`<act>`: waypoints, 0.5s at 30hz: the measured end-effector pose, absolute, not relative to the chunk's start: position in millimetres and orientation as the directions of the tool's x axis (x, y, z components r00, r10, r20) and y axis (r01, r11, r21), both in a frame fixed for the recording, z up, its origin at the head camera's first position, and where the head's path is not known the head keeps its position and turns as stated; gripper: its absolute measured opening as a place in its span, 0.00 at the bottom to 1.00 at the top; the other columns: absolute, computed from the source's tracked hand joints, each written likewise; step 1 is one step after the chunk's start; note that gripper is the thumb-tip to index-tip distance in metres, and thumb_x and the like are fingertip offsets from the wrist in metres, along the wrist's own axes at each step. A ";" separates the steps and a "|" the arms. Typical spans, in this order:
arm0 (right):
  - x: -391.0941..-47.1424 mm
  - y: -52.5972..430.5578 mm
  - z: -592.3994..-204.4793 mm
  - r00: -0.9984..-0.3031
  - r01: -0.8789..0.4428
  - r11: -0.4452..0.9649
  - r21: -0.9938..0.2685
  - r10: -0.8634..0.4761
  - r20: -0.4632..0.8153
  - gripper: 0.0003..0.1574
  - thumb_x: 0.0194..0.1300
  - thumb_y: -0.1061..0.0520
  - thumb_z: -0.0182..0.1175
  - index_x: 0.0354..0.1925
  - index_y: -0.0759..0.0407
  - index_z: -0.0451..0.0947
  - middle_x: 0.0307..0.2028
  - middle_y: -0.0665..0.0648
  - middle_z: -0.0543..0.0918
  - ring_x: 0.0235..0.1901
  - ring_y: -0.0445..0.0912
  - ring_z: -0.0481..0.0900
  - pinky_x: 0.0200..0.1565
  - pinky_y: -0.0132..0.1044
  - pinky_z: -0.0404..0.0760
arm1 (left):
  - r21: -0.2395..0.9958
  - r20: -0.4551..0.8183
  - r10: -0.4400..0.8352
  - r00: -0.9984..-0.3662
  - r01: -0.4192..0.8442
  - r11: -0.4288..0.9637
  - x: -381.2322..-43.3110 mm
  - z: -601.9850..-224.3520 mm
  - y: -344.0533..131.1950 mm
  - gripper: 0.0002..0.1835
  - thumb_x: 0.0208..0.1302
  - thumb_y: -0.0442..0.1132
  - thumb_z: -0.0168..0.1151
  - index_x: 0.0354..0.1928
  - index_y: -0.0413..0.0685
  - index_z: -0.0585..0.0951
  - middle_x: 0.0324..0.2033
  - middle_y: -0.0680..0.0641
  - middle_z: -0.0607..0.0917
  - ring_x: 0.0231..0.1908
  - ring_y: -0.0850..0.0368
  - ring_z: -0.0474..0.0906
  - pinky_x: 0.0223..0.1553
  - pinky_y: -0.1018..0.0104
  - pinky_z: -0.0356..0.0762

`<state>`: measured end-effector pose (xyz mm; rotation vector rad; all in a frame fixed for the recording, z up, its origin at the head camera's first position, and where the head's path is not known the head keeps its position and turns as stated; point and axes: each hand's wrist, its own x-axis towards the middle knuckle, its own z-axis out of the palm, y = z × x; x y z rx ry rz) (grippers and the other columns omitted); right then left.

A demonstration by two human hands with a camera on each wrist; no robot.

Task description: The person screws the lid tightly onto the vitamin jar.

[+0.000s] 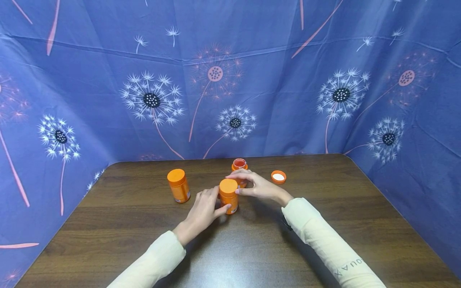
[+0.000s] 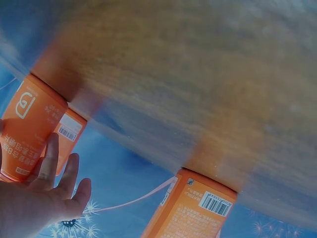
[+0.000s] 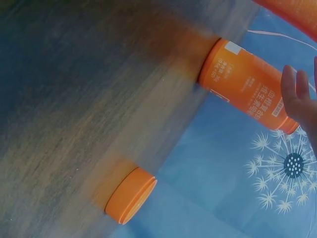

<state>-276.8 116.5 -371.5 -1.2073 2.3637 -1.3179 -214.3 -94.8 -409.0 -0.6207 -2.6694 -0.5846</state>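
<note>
In the head view an orange capped bottle (image 1: 227, 200) stands upright between both hands. My left hand (image 1: 202, 208) holds it low, with the thumb across its front and the fingers along its left side. My right hand (image 1: 260, 187) has its thumb at the right edge of that bottle's orange cap (image 1: 228, 185) and its fingertips at the back rim. Directly behind stands an uncapped orange bottle (image 1: 239, 164), its mouth showing, partly covered by my right hand. The right wrist view shows this uncapped bottle (image 3: 242, 84) beside my fingers.
A second capped orange bottle (image 1: 178, 186) stands to the left on the brown wooden table (image 1: 108, 232). To the right a loose orange cap (image 1: 279, 177) lies with its white inside up. A blue dandelion-print cloth (image 1: 273, 88) hangs behind the table and along its sides.
</note>
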 end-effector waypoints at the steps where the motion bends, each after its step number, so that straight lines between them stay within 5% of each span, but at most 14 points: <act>1: -276.4 116.2 -371.6 -0.660 -0.573 0.285 -0.769 -0.716 0.227 0.28 0.59 0.59 0.61 0.58 0.54 0.69 0.58 0.53 0.71 0.58 0.48 0.64 0.54 0.52 0.68 | 0.314 0.405 0.340 -0.849 0.479 0.820 -214.2 -408.9 -94.8 0.25 0.55 0.55 0.62 0.47 0.47 0.71 0.34 0.50 0.81 0.41 0.52 0.77 0.50 0.49 0.68; 7: -275.4 113.1 -378.3 -0.704 -0.563 0.288 -0.775 -0.658 0.267 0.27 0.53 0.61 0.65 0.52 0.58 0.71 0.54 0.58 0.72 0.51 0.52 0.68 0.48 0.41 0.74 | 0.318 0.404 0.342 -0.848 0.481 0.817 -214.0 -408.5 -94.9 0.25 0.55 0.55 0.62 0.47 0.47 0.71 0.34 0.49 0.81 0.41 0.52 0.77 0.50 0.48 0.68; 15: -269.1 107.0 -387.2 -0.756 -0.532 0.261 -0.805 -0.576 0.313 0.28 0.50 0.54 0.69 0.48 0.53 0.69 0.46 0.53 0.73 0.45 0.50 0.71 0.48 0.51 0.71 | 0.315 0.406 0.344 -0.847 0.483 0.817 -213.7 -408.9 -95.0 0.25 0.55 0.55 0.62 0.47 0.47 0.71 0.35 0.50 0.81 0.43 0.51 0.78 0.51 0.47 0.68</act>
